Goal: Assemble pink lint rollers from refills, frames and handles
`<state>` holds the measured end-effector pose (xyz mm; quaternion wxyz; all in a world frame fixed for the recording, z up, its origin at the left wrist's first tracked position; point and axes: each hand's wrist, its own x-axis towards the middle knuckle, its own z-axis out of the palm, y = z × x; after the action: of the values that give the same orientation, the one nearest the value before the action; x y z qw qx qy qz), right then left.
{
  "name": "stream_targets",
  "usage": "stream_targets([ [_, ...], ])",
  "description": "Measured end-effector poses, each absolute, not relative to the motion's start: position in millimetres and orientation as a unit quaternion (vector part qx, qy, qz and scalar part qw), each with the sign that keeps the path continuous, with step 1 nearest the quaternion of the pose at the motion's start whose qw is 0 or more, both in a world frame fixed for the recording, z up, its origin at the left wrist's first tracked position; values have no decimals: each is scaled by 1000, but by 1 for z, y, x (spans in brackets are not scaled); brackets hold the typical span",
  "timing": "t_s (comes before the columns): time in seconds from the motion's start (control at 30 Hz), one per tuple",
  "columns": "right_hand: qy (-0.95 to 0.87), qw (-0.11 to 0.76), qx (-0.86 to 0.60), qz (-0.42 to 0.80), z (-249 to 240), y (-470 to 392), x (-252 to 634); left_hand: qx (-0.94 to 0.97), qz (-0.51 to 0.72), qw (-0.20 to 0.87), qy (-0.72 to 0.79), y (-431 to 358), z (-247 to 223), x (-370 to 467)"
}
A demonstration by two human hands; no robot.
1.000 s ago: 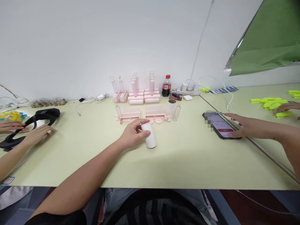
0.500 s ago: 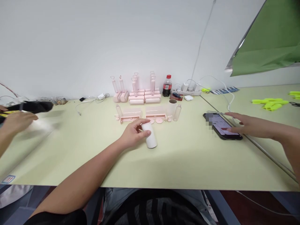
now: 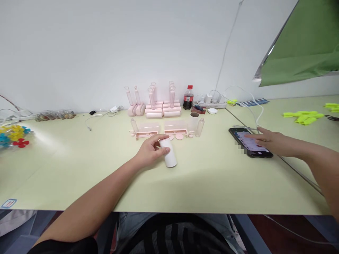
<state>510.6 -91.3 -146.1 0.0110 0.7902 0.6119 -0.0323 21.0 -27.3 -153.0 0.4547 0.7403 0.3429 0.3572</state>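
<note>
My left hand (image 3: 149,152) is closed round the upper end of a white paper roll (image 3: 169,157), thumb on its near side and fingers over its top. The roll leans a little on the table in front of me. On the right, my right hand (image 3: 270,143) reaches over a smartphone (image 3: 258,152) lying flat with its screen lit. Its fingers are stretched out, one fingertip at the screen. Beyond the roll lie two open pink cases (image 3: 175,132), pink discs (image 3: 179,136), a clear tube (image 3: 200,127) and a cardboard-lined roll (image 3: 194,121).
Several assembled pink roller holders (image 3: 154,111) stand against the wall beside a cola bottle (image 3: 188,98). Chargers fill a power strip (image 3: 218,105). Neon yellow pieces (image 3: 304,116) lie at right, coloured plastic flower shapes (image 3: 21,142) at left. A thin rod (image 3: 299,173) runs under my right arm.
My right hand's fingertip has moved up and left across the phone, and the screen content differs. Another person's hands and a black object have left the far left, uncovering the flower shapes.
</note>
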Motion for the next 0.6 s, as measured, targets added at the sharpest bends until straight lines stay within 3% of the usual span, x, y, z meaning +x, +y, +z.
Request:
stream_targets([
  [0.1, 585, 23, 807, -78, -143, -93, 508, 737, 357, 461, 341, -27, -153, 21],
  [0.6, 601, -34, 795, -66, -142, -96, 517, 740, 351, 454, 351, -28, -151, 21],
])
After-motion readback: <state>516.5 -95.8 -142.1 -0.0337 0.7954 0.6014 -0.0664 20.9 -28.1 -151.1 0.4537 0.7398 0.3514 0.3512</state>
